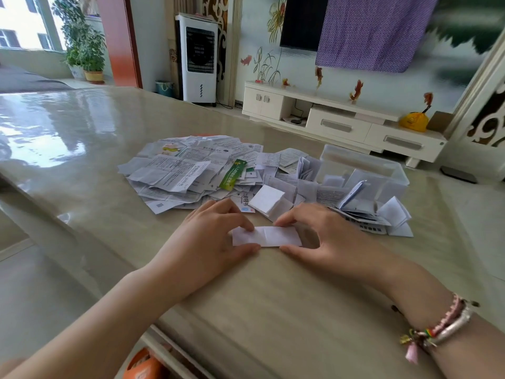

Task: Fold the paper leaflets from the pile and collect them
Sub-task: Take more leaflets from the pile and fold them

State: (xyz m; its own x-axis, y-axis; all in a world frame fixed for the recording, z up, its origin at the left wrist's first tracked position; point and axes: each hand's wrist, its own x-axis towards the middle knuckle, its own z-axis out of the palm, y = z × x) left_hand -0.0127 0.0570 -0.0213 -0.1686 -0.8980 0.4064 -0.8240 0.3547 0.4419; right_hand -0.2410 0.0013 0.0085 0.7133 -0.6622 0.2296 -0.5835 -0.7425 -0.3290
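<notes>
A narrow white leaflet, folded into a strip with creases across it, lies flat on the beige table in front of me. My left hand pinches its left end between fingers and thumb. My right hand pinches the right end the same way. Beyond lies a loose pile of unfolded printed leaflets, one with a green band. Folded leaflets lie at the pile's near right, and more fill and spill around a clear plastic box.
The table's left edge runs diagonally past my left forearm, and something orange sits below it. Across the floor stand a white TV cabinet, a white air cooler and potted plants. Bracelets circle my right wrist.
</notes>
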